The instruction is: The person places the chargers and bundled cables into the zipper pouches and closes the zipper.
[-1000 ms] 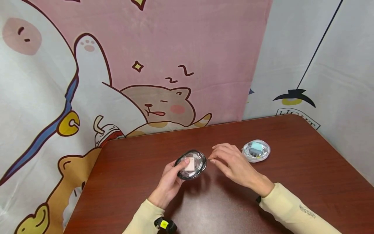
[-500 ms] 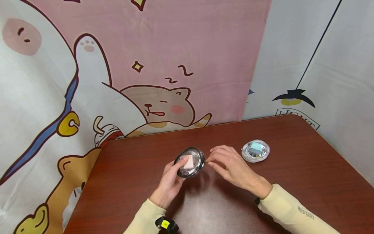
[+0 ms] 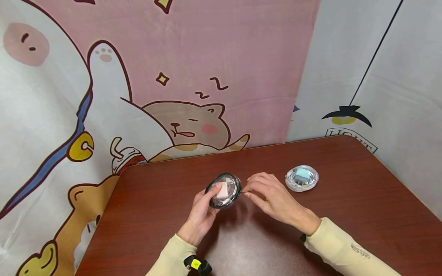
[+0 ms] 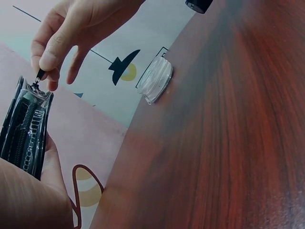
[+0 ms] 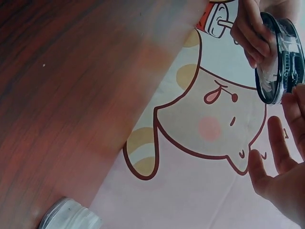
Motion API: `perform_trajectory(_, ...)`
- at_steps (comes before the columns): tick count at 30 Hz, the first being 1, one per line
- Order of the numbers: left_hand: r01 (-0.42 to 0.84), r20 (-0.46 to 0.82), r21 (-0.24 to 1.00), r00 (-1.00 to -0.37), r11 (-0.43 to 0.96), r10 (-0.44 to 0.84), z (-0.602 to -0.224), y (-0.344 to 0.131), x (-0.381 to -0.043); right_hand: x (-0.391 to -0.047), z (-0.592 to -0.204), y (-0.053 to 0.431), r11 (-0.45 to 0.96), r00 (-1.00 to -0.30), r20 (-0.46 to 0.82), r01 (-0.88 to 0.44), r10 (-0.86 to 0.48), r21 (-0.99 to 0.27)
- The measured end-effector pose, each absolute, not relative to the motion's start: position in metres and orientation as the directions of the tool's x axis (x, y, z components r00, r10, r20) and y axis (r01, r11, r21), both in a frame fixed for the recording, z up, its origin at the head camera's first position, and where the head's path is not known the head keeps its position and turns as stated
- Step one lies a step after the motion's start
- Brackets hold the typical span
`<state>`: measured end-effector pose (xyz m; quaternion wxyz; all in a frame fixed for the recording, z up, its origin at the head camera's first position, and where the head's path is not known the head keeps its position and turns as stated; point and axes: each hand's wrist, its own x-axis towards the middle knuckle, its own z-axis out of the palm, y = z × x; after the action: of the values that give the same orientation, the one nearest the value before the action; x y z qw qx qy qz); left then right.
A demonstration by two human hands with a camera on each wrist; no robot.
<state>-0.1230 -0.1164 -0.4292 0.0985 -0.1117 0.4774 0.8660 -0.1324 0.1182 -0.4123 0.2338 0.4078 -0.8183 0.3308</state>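
My left hand (image 3: pixel 198 216) grips a round clear pouch (image 3: pixel 235 186) with black edging, thumb on its flat face and fingers behind. Through the clear face shows a white block (image 3: pixel 224 190), like a charger. A zipper (image 4: pixel 26 129) runs along the pouch's side in the left wrist view. At the far right edge of the pouch, my right hand (image 3: pixel 271 194) pinches the small black zipper pull (image 4: pixel 41 74) between thumb and forefinger. Its other fingers are spread loosely in the right wrist view. The pouch is tilted and held above the table.
A second round clear pouch (image 3: pixel 300 189) with pale edging lies on the brown table (image 3: pixel 348 207) beyond my right hand, with a light blue and a grey item (image 3: pixel 301 178) inside. A printed cloth (image 3: pixel 255 69) hangs right behind the table's back edge.
My right fingers have closed in on the zipper pull at the pouch's edge. The pouch has shifted slightly up and left in my left hand. The second pouch has stayed put.
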Motion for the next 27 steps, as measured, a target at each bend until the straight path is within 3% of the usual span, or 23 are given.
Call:
perform_trajectory(15,-0.294,-0.294,0.814,-0.952,-0.501,0.083,-0.4294,-0.117,-0.124,-0.1307,-0.417,0.1157,0.453,-0.557,0.643,-0.823,-0.526,-0.342)
perform_trajectory(27,-0.276,-0.272,0.87,-0.96,-0.408,0.067,-0.4285,-0.115,-0.1251,-0.1286,-0.4162,0.1206,0.544,-0.675,0.563,-0.73,-0.478,-0.413)
